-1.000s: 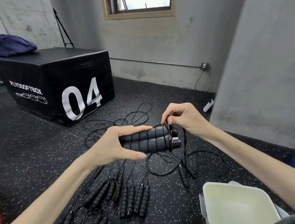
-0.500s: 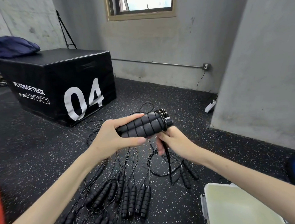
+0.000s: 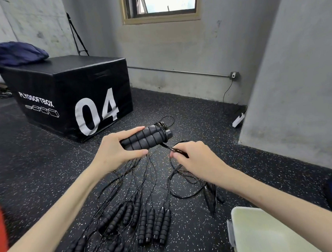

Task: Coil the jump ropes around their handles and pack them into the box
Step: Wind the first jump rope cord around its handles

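My left hand [image 3: 113, 151] grips a pair of black foam jump-rope handles [image 3: 145, 137] held side by side, tips pointing right. Several turns of thin black rope are wound round their right end. My right hand [image 3: 193, 159] pinches the rope [image 3: 170, 148] just below and right of the handles, the strand running taut up to them. Several more handle pairs [image 3: 154, 224] lie on the floor below, their ropes tangled. The pale box [image 3: 261, 234] stands open at the lower right.
A black plyo box marked 04 [image 3: 70, 99] stands at the back left, a dark blue bag [image 3: 19, 53] on it. A grey pillar [image 3: 296, 82] fills the right. A tripod [image 3: 77, 36] leans by the far wall. A power strip [image 3: 239, 119] lies at the pillar's foot.
My right hand went from the top of the handles' end down underneath and now out to the lower right, drawing the rope round them. The left hand lifted the handles slightly.
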